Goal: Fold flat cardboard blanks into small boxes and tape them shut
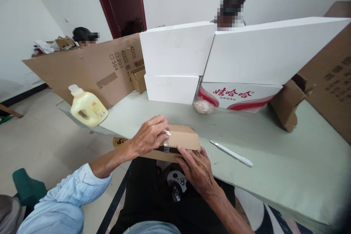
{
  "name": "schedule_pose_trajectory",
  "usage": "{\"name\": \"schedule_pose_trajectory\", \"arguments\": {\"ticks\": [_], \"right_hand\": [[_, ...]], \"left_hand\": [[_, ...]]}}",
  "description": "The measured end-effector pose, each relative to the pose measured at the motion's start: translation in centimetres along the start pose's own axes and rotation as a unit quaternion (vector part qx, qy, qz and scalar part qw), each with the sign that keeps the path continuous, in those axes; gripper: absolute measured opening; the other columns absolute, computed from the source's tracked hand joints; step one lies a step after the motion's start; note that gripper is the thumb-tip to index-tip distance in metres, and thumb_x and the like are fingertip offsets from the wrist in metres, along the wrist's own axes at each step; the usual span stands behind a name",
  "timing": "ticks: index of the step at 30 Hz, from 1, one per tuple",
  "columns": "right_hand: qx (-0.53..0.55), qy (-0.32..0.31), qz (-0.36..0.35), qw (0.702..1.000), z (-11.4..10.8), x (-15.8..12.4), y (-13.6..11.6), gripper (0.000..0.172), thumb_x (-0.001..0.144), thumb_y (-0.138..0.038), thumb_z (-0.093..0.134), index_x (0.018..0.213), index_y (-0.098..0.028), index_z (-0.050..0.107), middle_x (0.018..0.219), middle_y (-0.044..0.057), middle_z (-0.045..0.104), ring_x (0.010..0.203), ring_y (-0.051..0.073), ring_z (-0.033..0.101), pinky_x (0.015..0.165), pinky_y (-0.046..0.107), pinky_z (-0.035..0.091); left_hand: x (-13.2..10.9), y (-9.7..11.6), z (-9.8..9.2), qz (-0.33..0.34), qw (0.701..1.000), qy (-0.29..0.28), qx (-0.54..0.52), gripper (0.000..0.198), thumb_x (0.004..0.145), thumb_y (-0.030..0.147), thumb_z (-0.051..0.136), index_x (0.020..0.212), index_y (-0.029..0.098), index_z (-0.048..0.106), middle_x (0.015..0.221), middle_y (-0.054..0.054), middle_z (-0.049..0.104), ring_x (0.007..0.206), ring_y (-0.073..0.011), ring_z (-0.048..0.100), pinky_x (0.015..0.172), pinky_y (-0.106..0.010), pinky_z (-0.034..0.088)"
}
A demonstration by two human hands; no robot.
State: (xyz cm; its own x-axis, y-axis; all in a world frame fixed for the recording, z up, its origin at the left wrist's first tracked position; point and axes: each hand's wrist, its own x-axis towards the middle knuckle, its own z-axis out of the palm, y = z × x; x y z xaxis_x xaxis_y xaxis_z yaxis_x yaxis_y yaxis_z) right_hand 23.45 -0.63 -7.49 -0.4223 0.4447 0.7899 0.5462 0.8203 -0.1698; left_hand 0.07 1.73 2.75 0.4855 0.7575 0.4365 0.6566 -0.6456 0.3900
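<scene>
A small brown cardboard box [183, 138] sits at the table's near edge in front of me, its lid slightly raised along the front with a dark gap below. A strip of clear tape [166, 148] crosses from the lid down over that gap. My left hand [152, 135] is closed at the lid's left side, its fingertips pinching at the tape. My right hand [196, 166] grips the box's front right, with fingers on the lid edge and thumb side lower down. To the right lies a white scalpel-like knife [231, 153], apart from both hands.
White boxes [175, 51] and cardboard sheets [109, 69] form a wall behind the green-covered table [274, 182]. A yellow detergent bottle [89, 108] stands at left. A crumpled clear bundle [203, 106] lies by the boxes. Two people [231, 7] are partly visible beyond.
</scene>
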Motion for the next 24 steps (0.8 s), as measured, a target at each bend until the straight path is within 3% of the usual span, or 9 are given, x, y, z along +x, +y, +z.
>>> {"name": "schedule_pose_trajectory", "arguments": {"ticks": [3, 5, 9, 13, 19, 24], "right_hand": [[0.000, -0.005, 0.005, 1.000, -0.1, 0.1, 0.1, 0.052, 0.103, -0.014, 0.062, 0.152, -0.024, 0.051, 0.098, 0.004, 0.081, 0.084, 0.019, 0.074, 0.087, 0.036, 0.044], [0.006, -0.005, 0.004, 1.000, -0.1, 0.1, 0.1, 0.050, 0.103, -0.014, 0.062, 0.151, -0.024, 0.052, 0.100, 0.004, 0.081, 0.085, 0.018, 0.075, 0.086, 0.036, 0.044], [0.008, -0.003, 0.003, 1.000, 0.0, 0.0, 0.3, 0.046, 0.104, -0.013, 0.061, 0.149, -0.022, 0.053, 0.101, 0.005, 0.081, 0.087, 0.019, 0.075, 0.086, 0.036, 0.044], [0.005, 0.006, 0.002, 1.000, 0.1, 0.1, 0.3, 0.051, 0.102, -0.012, 0.062, 0.152, -0.022, 0.052, 0.102, 0.006, 0.082, 0.087, 0.019, 0.076, 0.086, 0.036, 0.046], [0.009, 0.008, 0.001, 1.000, 0.1, 0.2, 0.2, 0.053, 0.101, -0.013, 0.064, 0.152, -0.022, 0.052, 0.101, 0.005, 0.082, 0.087, 0.019, 0.076, 0.087, 0.036, 0.047], [0.006, 0.001, 0.003, 1.000, -0.1, 0.1, 0.0, 0.052, 0.102, -0.013, 0.064, 0.152, -0.022, 0.052, 0.103, 0.006, 0.082, 0.089, 0.019, 0.076, 0.092, 0.037, 0.047]], "left_hand": [[-0.2, 0.0, -0.6, 0.079, 0.996, -0.035, -0.002, 0.018, 0.099, 0.012, 0.053, 0.095, 0.018, 0.070, 0.101, -0.011, 0.070, 0.095, -0.0217, 0.065, 0.089, -0.037, 0.053], [-0.5, 0.1, -1.1, 0.093, 0.993, -0.068, 0.008, 0.012, 0.094, 0.016, 0.063, 0.103, 0.018, 0.071, 0.106, -0.010, 0.072, 0.098, -0.0231, 0.066, 0.092, -0.038, 0.053], [-1.5, 0.7, -1.6, 0.109, 0.982, -0.111, 0.103, 0.033, 0.082, 0.016, 0.071, 0.115, 0.018, 0.067, 0.121, -0.012, 0.071, 0.111, -0.0290, 0.066, 0.095, -0.042, 0.052], [-2.3, 0.9, -0.9, 0.144, 0.969, -0.096, 0.176, 0.027, 0.090, 0.010, 0.062, 0.116, 0.018, 0.064, 0.124, -0.014, 0.069, 0.112, -0.0286, 0.066, 0.096, -0.043, 0.052], [-2.5, 0.3, -0.7, 0.167, 0.972, -0.063, 0.152, 0.022, 0.096, 0.011, 0.058, 0.115, 0.017, 0.067, 0.124, -0.013, 0.072, 0.108, -0.0254, 0.069, 0.098, -0.041, 0.054], [-2.5, 0.1, -0.1, 0.195, 0.962, -0.023, 0.189, 0.015, 0.103, 0.014, 0.055, 0.106, 0.016, 0.069, 0.115, -0.011, 0.076, 0.096, -0.0222, 0.071, 0.091, -0.037, 0.055]]}}
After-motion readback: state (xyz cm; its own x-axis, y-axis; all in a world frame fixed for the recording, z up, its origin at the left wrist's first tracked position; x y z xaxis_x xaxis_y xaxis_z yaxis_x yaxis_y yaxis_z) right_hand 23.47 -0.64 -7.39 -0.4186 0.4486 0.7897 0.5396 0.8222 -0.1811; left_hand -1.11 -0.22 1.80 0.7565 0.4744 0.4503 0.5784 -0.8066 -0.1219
